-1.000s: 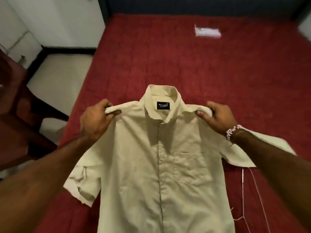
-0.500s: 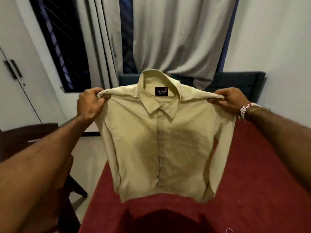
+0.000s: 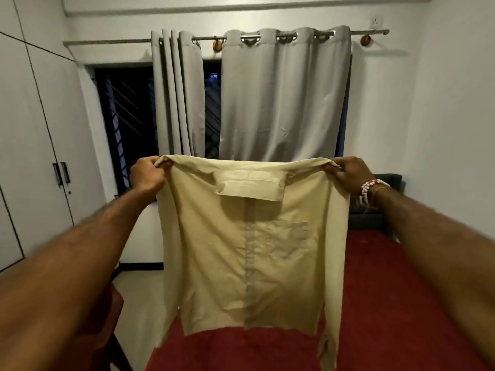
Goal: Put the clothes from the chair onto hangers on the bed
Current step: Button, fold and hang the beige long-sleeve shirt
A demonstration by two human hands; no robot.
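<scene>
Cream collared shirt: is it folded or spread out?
Spread out. The cream collared shirt hangs full length in the air, left hand and right hand each gripping a shoulder.

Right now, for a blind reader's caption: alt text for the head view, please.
The left hand and right hand hold a beige shirt up by its shoulders over a red bed; grey curtains hang behind.

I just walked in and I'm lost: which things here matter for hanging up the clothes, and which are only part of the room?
In the job: cream shirt, gripped at its shoulders by the left hand and right hand; red bed; chair.
Just there: grey curtains; window; wardrobe.
</scene>
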